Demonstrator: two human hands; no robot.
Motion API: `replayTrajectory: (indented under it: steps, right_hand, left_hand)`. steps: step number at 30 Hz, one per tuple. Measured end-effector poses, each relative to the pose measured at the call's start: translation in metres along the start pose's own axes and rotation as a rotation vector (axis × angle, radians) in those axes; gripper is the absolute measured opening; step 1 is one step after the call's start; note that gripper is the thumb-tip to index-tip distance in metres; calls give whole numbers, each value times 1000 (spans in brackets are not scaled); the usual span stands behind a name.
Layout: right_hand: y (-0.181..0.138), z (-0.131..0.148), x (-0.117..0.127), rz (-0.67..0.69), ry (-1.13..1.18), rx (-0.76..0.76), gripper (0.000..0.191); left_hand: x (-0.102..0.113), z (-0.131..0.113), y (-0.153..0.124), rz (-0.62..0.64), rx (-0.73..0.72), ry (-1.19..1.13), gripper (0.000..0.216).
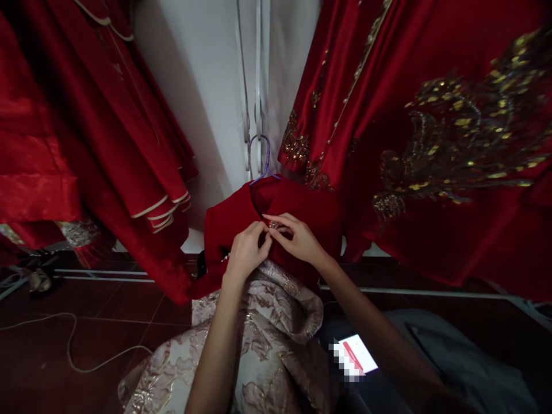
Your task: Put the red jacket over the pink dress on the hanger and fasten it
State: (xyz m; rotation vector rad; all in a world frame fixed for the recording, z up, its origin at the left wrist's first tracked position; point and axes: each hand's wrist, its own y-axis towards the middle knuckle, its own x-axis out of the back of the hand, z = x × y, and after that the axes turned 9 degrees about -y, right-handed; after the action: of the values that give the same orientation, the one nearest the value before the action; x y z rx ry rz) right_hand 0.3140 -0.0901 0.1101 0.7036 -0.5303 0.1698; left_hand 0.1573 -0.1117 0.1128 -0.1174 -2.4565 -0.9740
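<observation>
A red jacket [228, 210] with a V-shaped neck hangs on a purple wire hanger [268, 164] in front of me. At the bottom of its neckline is a small beaded ornament [272, 224], partly covered by my fingers. My left hand [246, 256] pinches the front edge beside it between thumb and forefinger. From the other side, my right hand [298, 240] holds the edge at the beads, thumb and fingers curled around it. The two hands' fingertips meet there. Exactly what lies between them is too small to make out. A pale brocade cloth with metallic flowers [267, 339] lies below the hands.
Red garments [142, 144] hang on the left, and red gowns with gold sequins [470, 132] on the right. White rack poles [259, 69] stand behind the hanger. A lit phone screen [360, 353] lies at lower right. A cable [71, 339] runs over the tiled floor.
</observation>
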Motion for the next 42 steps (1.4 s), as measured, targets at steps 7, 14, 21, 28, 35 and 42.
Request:
replayTrajectory:
  steps: [7,14,21,28,35,42]
  right_hand:
    - [-56,-30,-25,-53,-59,-143,86]
    - [-94,-70,-25,-43,-333,-345,24]
    - [-58,-49,23,-246,-104,-393,31]
    - [-37,-13,44,-195,173,-447,33]
    - [-55,-7,1,140,-37,-295,26]
    - [-49,10,-21,-59,-289,-228,13]
  left_hand:
    - [-13,21,-32,-52,98,-349,43]
    - [29,50,-75,135,364,44,44]
    - [31,32,-65,5,368,-110,27]
    - [-33,35,-54,48,445,-530,38]
    - [-41,62,-56,-107,721,-1222,75]
    - [-44,54,-64,-212,587,-938,36]
